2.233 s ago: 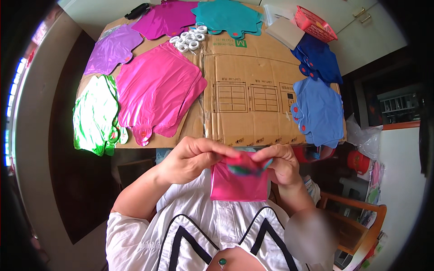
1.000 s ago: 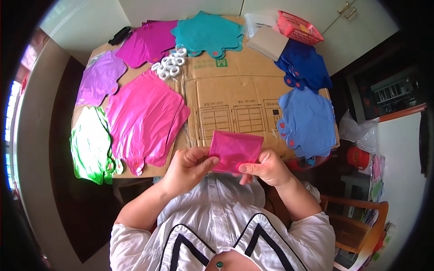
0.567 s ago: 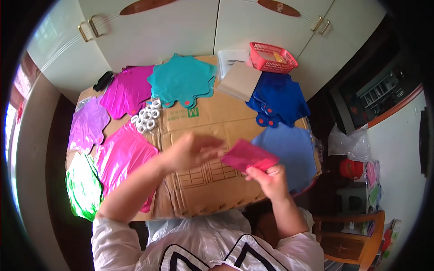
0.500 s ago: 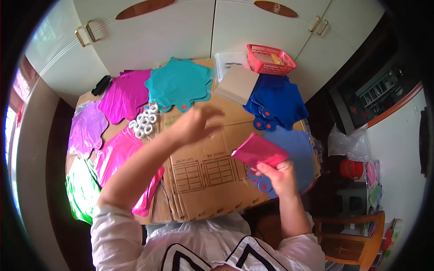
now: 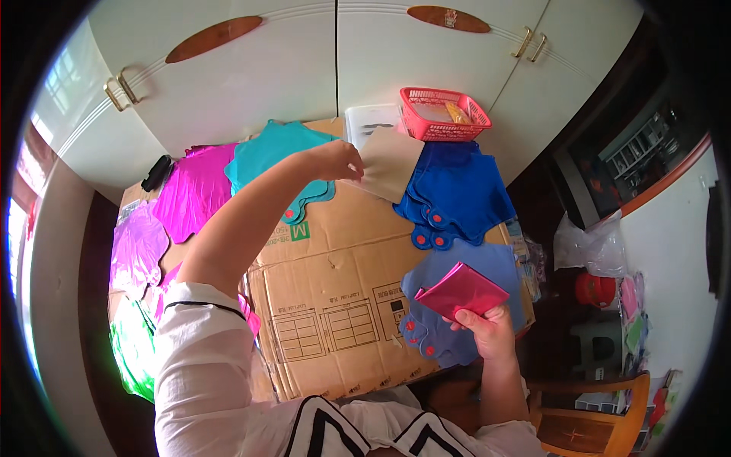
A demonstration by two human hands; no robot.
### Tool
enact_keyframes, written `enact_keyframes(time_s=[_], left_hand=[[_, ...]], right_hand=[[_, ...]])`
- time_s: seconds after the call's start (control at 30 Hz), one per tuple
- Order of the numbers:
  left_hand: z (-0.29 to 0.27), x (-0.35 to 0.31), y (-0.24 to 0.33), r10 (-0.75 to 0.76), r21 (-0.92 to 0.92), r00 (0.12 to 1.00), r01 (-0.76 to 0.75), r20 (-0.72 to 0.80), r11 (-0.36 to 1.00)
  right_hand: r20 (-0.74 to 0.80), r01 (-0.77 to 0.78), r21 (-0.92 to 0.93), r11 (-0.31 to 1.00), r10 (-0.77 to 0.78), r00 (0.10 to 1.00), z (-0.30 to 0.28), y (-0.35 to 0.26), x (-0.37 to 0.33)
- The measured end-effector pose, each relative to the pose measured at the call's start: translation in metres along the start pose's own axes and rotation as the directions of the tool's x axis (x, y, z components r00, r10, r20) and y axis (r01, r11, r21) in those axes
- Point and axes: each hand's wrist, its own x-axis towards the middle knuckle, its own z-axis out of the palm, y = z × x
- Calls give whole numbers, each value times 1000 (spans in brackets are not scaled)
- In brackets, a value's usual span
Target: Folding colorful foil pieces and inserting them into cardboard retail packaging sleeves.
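My right hand (image 5: 487,329) grips a folded shiny pink foil sheet (image 5: 466,294), thumb on its near edge, above a pile of light blue flat foil balloons (image 5: 426,266). My left hand (image 5: 336,161) reaches across to the far middle, fingers apart and loosely bent, at the left edge of a beige card or flat pack (image 5: 390,161). Whether the fingertips touch it I cannot tell. Under my left wrist lie teal foil balloons (image 5: 266,152). Dark blue ones (image 5: 464,183) spread right of the beige card. My left forearm hides the white rings and most of the hot pink foil.
Cardboard (image 5: 327,266) covers the table. Magenta (image 5: 194,186), lilac (image 5: 139,247) and green (image 5: 133,346) foil piles line its left side. A pink basket (image 5: 442,129) and a white sheet (image 5: 369,122) stand at the back, before white cabinets. A wooden chair (image 5: 594,426) is at the lower right.
My left hand has moved up and away, toward the beige card. My right hand has lowered slightly, still holding the pink foil. The whole view has shifted a little.
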Motion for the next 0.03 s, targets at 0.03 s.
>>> enact_keyframes(time_s=[0.03], left_hand=[[1,1,0,2,31,1000,-2,-2,1000]], right_hand=[[2,-6,5,1000,6,1000,0,2,1]])
